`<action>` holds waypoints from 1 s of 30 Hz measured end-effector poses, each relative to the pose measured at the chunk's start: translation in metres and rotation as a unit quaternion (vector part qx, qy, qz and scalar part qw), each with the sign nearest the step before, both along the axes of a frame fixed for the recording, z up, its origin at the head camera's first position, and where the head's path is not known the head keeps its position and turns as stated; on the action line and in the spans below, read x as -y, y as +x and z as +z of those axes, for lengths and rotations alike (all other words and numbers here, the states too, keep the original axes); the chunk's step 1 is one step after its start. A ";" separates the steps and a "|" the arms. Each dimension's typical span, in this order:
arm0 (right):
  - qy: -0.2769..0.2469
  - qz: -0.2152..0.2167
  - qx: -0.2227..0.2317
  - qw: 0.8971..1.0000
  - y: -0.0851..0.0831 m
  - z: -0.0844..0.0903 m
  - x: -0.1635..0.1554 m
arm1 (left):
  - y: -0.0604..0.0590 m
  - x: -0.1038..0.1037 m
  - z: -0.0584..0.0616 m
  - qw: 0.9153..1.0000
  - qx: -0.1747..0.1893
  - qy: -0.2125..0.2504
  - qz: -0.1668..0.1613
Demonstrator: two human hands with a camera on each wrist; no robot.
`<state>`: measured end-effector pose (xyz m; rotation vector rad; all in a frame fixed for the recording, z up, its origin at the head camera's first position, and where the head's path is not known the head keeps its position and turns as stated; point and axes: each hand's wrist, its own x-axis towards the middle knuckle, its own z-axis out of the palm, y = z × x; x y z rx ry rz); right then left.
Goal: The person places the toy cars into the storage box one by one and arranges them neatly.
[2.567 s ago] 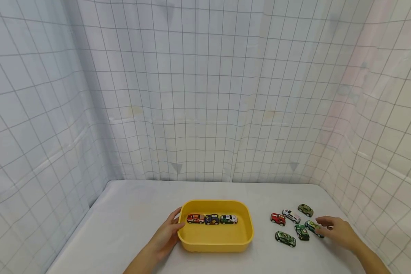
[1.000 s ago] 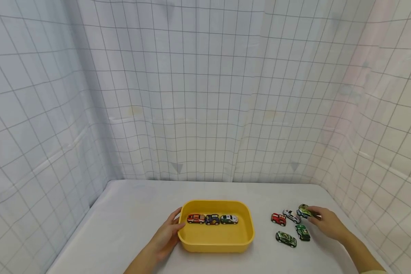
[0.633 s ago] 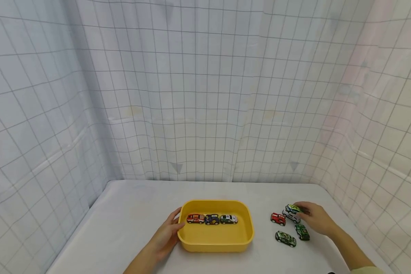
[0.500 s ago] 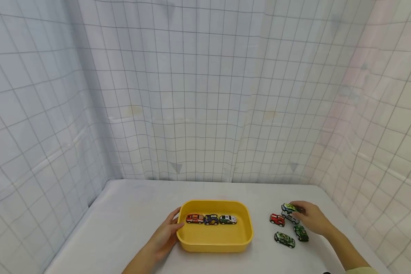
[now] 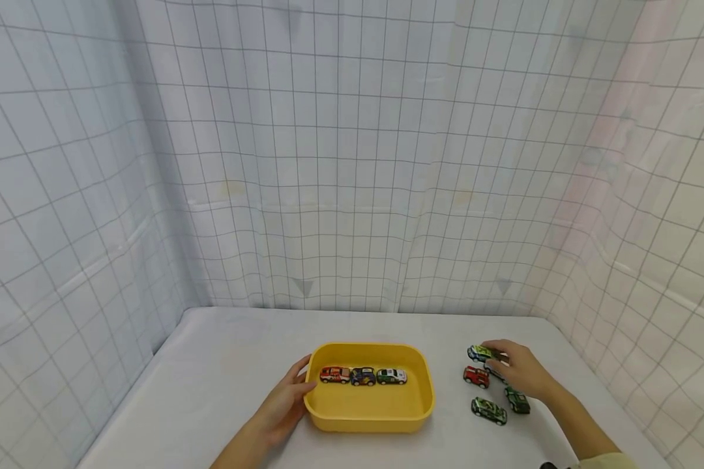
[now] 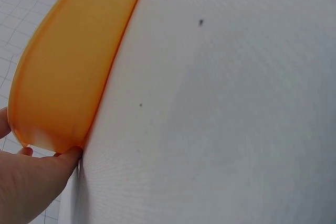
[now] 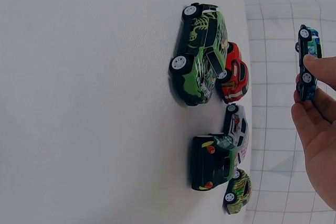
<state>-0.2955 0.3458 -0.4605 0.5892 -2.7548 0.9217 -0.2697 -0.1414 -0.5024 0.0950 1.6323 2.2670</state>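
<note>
The right hand (image 5: 517, 367) pinches the blue-green car (image 5: 479, 353) between thumb and fingers — the car juts past the fingertips, above the desk (image 5: 223, 365) — while the left hand (image 5: 283, 402) grips the tray's (image 5: 366, 407) end.

I count two hands (image 5: 283, 402), one yellow tray (image 5: 375, 405), one table (image 5: 229, 352), nine toy cars (image 5: 489, 410): three in the tray, five on the table, one held.
</note>
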 end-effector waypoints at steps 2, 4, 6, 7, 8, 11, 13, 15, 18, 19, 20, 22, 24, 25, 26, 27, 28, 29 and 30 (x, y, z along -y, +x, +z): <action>0.003 0.001 -0.002 1.000 -0.001 0.001 0.004 | 0.000 0.000 0.000 1.000 -0.001 0.002 -0.001; 0.008 0.005 -0.003 1.000 -0.001 0.001 0.007 | 0.000 0.000 0.000 1.000 0.000 0.002 0.000; 0.012 0.006 0.000 1.000 -0.002 0.002 0.011 | 0.000 0.001 0.000 1.000 0.000 0.003 0.000; 0.015 0.006 0.000 1.000 -0.002 0.002 0.013 | 0.000 0.001 0.000 1.000 0.001 0.004 0.000; 0.014 0.009 0.002 1.000 -0.003 0.002 0.015 | 0.000 0.001 0.000 1.000 0.001 0.004 0.000; 0.010 0.012 0.005 1.000 -0.003 0.002 0.022 | 0.000 0.001 -0.001 1.000 0.000 0.002 0.001; 0.010 0.016 0.005 1.000 -0.004 0.003 0.028 | 0.000 0.001 -0.001 1.000 -0.001 0.001 0.001; 0.012 0.022 0.004 1.000 -0.004 0.003 0.034 | 0.000 0.001 -0.001 1.000 -0.001 -0.001 0.002; 0.017 0.028 0.004 0.999 -0.005 0.003 0.041 | 0.000 0.000 -0.001 1.000 0.000 -0.001 0.001; 0.018 0.030 0.004 0.999 -0.005 0.003 0.043 | 0.000 0.000 -0.001 1.000 0.000 0.000 0.001; 0.016 0.033 0.006 0.999 -0.005 0.003 0.046 | 0.001 0.000 -0.001 1.000 -0.001 -0.001 0.000; 0.014 0.041 0.006 0.999 -0.006 0.004 0.050 | 0.000 0.000 -0.001 1.000 -0.002 -0.001 0.001; 0.014 0.048 0.001 0.999 -0.007 0.004 0.054 | 0.000 0.000 -0.001 1.000 -0.001 -0.002 0.002; 0.013 0.053 -0.001 0.998 -0.008 0.004 0.055 | 0.000 0.000 -0.001 1.000 -0.001 -0.002 0.003; 0.014 0.058 -0.004 0.998 -0.008 0.004 0.057 | 0.000 -0.001 -0.001 1.000 -0.001 -0.003 0.004; 0.015 0.062 -0.008 0.998 -0.009 0.004 0.060 | 0.000 -0.001 -0.001 1.000 0.001 -0.003 0.005; 0.016 0.065 -0.010 0.998 -0.010 0.004 0.062 | 0.000 -0.001 0.000 1.000 0.001 -0.002 0.006; 0.015 0.070 -0.010 0.997 -0.010 0.004 0.065 | 0.000 -0.001 0.000 1.000 0.003 -0.003 0.007; 0.014 0.075 -0.010 0.997 -0.010 0.004 0.068 | 0.000 -0.001 0.000 1.000 0.003 -0.003 0.008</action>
